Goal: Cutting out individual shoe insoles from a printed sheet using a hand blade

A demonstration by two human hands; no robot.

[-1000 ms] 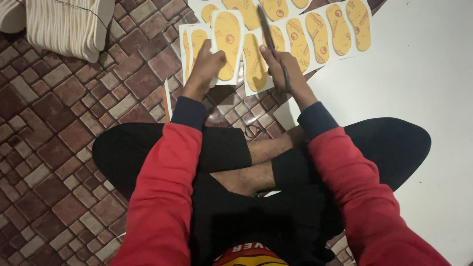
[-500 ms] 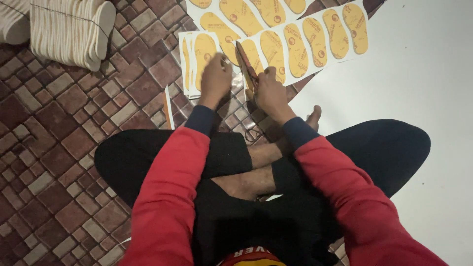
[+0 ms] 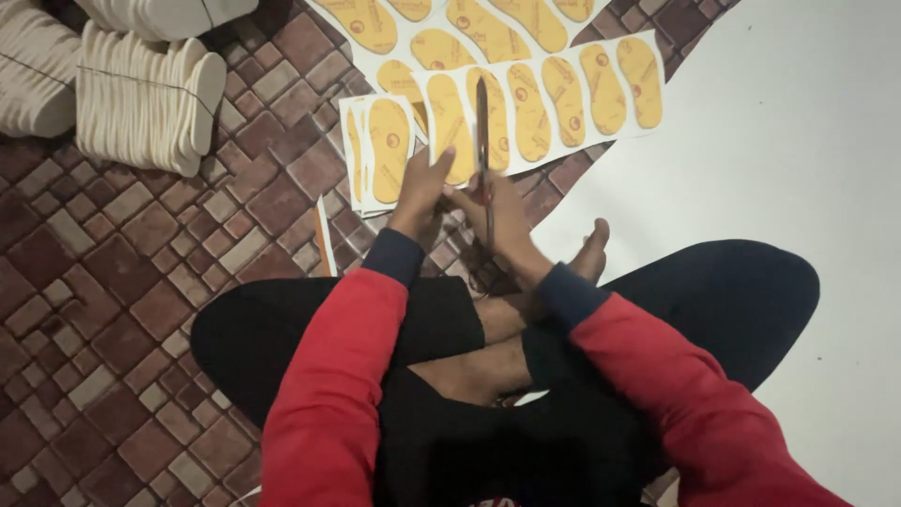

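Brick-patterned floor [image 3: 122, 282], reddish-brown, bore a large white sheet [image 3: 798, 141] at the right. Bundles of white soles [image 3: 141, 103] stood at upper left. White card strip [image 3: 544, 94] printed with yellow insole shapes lay ahead of the crossed legs; a smaller cut piece [image 3: 380, 155] lay just beside it. Left hand [image 3: 422, 188] pinched the strip's near edge. Right hand [image 3: 502, 211] was closed on scissors [image 3: 483, 141], blades over the strip.
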